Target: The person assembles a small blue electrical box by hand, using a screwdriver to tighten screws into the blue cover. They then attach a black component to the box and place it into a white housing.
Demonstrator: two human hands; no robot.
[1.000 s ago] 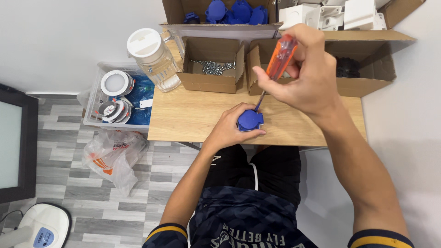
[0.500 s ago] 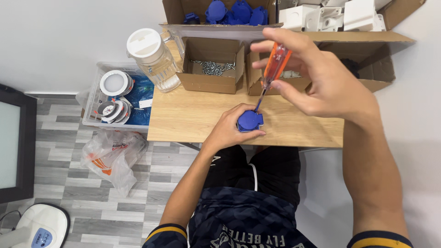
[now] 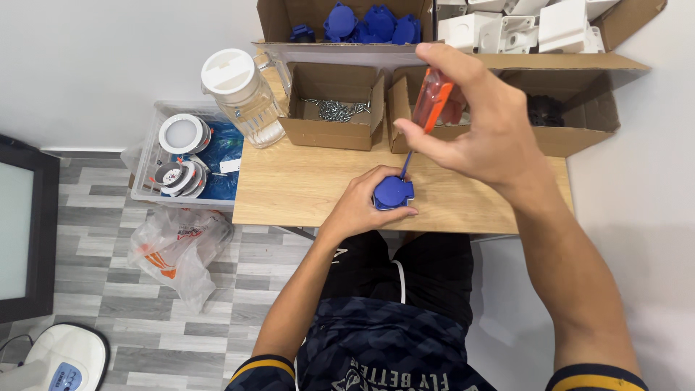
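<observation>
The wooden surface (image 3: 304, 192) is carrying a row of cardboard boxes along its far edge: one box of blue covers (image 3: 373, 20), one of white housings (image 3: 521, 22), and a smaller box of screws (image 3: 334, 108) just in front. Judging from those stocks, the work is looking like one piece among many, with this piece sitting mid-fastening: the blade is already standing in the part, but whether the screw is seated fully I cannot tell.

The right hand (image 3: 486, 134) is gripping the screwdriver (image 3: 428, 108) high above the part, its grip pinching the orange handle between thumb and fingers, the thin shaft pointing down. The left hand (image 3: 360, 205) is pressing the blue socket cover (image 3: 393, 193) against the surface near the front edge, its grip curled around the left side of it.

The cover is looking small, rounded and squarish, in bright blue plastic, lying flat, with the screwdriver tip meeting its upper edge.
</observation>
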